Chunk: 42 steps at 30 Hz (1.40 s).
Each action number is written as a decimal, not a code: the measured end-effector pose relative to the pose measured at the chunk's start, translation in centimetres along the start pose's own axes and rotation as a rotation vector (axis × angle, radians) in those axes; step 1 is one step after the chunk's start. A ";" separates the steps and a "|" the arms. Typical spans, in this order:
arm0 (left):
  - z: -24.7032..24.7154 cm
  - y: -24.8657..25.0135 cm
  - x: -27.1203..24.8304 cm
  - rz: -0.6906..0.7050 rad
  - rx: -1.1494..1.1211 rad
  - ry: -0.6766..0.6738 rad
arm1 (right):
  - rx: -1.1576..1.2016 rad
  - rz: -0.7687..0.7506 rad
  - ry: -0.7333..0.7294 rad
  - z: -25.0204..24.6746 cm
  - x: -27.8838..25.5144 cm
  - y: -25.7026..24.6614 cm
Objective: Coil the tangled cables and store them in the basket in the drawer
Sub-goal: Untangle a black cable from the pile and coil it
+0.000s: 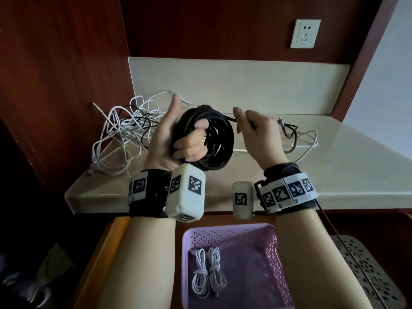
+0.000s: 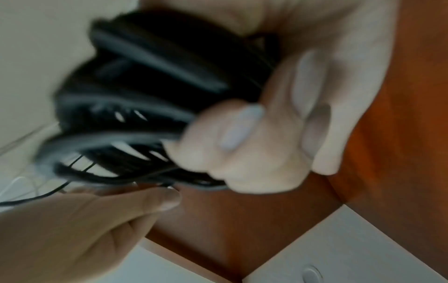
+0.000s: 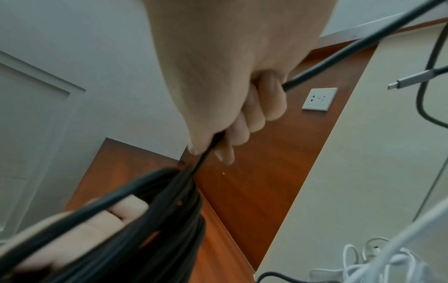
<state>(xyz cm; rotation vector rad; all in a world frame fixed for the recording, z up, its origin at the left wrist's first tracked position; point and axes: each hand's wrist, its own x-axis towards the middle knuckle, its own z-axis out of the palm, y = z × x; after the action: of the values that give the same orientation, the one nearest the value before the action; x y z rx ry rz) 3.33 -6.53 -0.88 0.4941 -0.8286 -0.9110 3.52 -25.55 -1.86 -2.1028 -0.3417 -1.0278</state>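
Observation:
My left hand (image 1: 182,139) grips a thick coil of black cable (image 1: 214,139) held up above the counter, fingers curled through the loops and thumb pointing up; the left wrist view shows the black coil (image 2: 135,99) blurred against my fingers (image 2: 242,145). My right hand (image 1: 254,130) pinches the free end of the same black cable (image 3: 206,153) just right of the coil. The cable's tail (image 1: 289,130) trails over the counter, and its metal plug (image 3: 409,78) hangs loose. Below, a purple basket (image 1: 274,264) in the open drawer holds two coiled white cables (image 1: 208,273).
A tangle of white and thin black cables (image 1: 124,134) lies at the counter's left rear. A white loop (image 1: 307,141) rests at the right. A wall socket (image 1: 305,33) sits on the wooden back panel. A grey patterned basket (image 1: 367,270) stands right of the purple one.

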 end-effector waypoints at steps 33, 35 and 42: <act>6.8 0.3 -1.5 -0.322 1.074 0.506 | 0.077 -0.306 -0.439 -0.3 -1.0 -5.7; 7.1 0.7 -1.8 -0.321 1.104 0.489 | 0.078 -0.330 -0.360 0.2 -1.0 -5.9; 7.9 0.5 -1.4 -0.277 1.269 0.389 | 0.148 -0.319 -0.121 0.7 -1.3 -6.0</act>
<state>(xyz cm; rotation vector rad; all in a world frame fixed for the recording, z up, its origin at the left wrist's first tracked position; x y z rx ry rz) -3.21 -5.40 3.65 1.8585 -0.9124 -0.3960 -0.04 -20.85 -0.03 -2.0198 -0.8106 -1.0199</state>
